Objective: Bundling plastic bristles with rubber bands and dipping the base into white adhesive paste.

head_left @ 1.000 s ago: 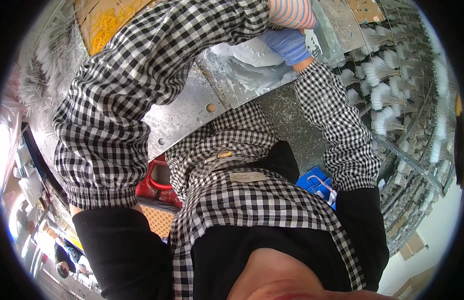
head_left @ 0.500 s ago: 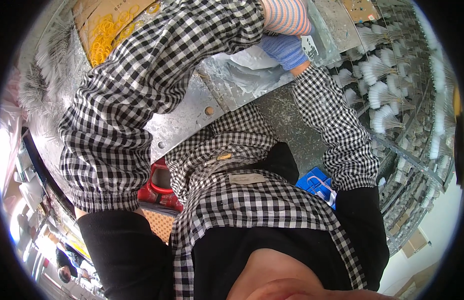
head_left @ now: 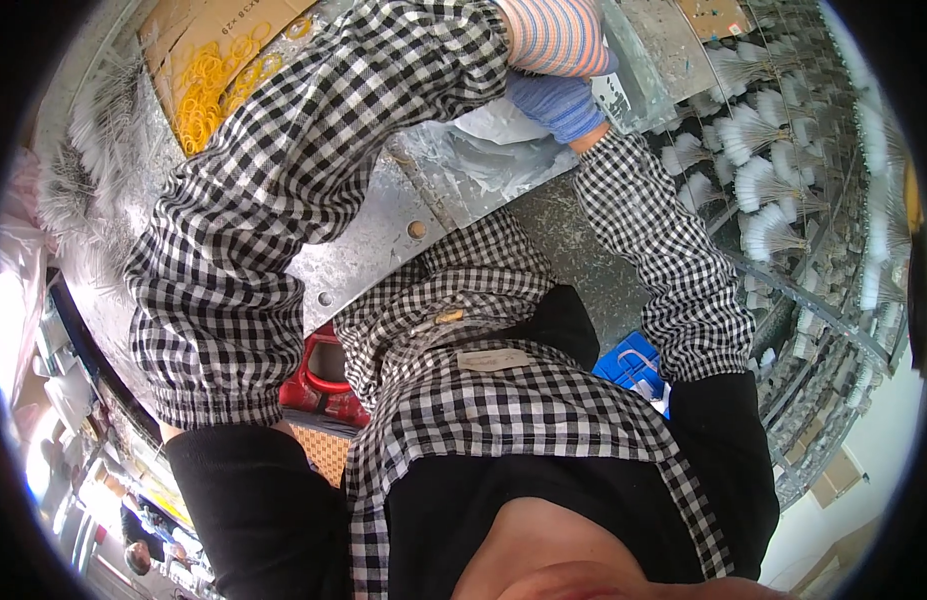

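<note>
My left hand (head_left: 556,36), in an orange, white and blue striped glove, is curled closed near the top of the view. Whatever lies inside its fingers is hidden. Just under it and touching it is my right hand (head_left: 560,106), in a blue glove, its fingers covered by the left one. Both are over a metal-coloured sheet smeared with pale grey paste (head_left: 483,160). A white card with dark marks (head_left: 610,88) stands beside the hands.
A cardboard piece (head_left: 198,40) with yellow rubber bands (head_left: 203,95) lies at the far left. White-bristled brush bundles (head_left: 768,230) fill a rack at right; grey bristles (head_left: 98,120) lie at left. Below are a red stool (head_left: 328,370) and a blue object (head_left: 631,365).
Both hands have shifted slightly to the left together, staying pressed close. The left sleeve has moved a little downward with the arm.
</note>
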The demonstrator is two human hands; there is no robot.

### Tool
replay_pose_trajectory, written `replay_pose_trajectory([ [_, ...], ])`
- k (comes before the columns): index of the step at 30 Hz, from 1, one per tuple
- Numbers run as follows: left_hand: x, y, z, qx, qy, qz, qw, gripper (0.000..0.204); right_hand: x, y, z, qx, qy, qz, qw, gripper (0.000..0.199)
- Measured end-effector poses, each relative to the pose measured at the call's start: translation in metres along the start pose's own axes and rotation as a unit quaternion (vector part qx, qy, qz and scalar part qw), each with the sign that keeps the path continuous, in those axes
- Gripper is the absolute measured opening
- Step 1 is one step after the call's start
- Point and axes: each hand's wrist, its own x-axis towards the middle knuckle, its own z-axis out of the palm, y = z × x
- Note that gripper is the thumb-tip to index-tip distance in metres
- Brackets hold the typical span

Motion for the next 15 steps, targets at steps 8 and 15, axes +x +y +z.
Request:
replay_pose_trajectory([
  [8,0.013,0.005,0.025,0.074,0.055,-0.006,0.996,0.043,-0.009,0.017,0.010,0.095,0.033,-0.073,0.992,0.061],
  [15,0.007,-0.004,0.023,0.041,0.044,0.000,0.998,0.047,0.005,-0.008,-0.009,0.028,-0.167,0.069,0.983,0.073],
])
